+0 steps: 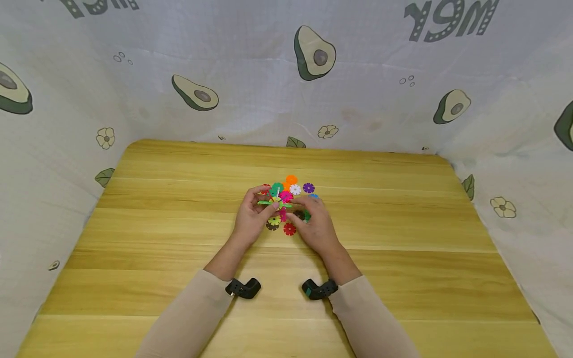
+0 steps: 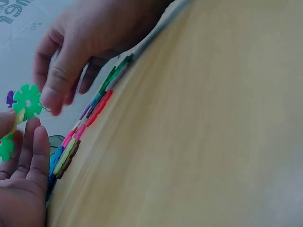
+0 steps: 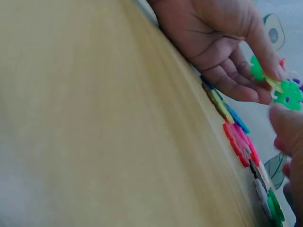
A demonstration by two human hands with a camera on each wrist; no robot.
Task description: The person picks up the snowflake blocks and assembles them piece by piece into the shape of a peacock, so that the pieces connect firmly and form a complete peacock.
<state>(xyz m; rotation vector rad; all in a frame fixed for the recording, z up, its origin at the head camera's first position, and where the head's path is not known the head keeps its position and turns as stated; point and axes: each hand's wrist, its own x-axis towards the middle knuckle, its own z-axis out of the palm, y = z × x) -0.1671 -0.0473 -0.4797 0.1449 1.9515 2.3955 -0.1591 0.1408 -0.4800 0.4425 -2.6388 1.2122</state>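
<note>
My left hand [image 1: 251, 219] pinches a joined cluster of notched plastic snowflake discs between thumb and fingers, above the table. At its middle is a yellow disc [image 1: 276, 201], partly covered by the thumb. Green discs [image 2: 29, 100] stick out at its sides, and a purple disc [image 2: 10, 98] shows behind. My right hand [image 1: 320, 226] is beside the cluster, thumb and forefinger apart, the thumb tip right at the edge of one green disc. Loose discs lie under and around both hands, including a red disc [image 1: 289, 228] and a white disc [image 1: 295, 189].
Farther back on the wooden table [image 1: 394, 214] lie an orange disc [image 1: 292, 179] and a purple loose disc [image 1: 309, 188]. A printed cloth [image 1: 250, 74] hangs behind the table and along both sides. Black wrist straps [image 1: 243, 288] are on both arms.
</note>
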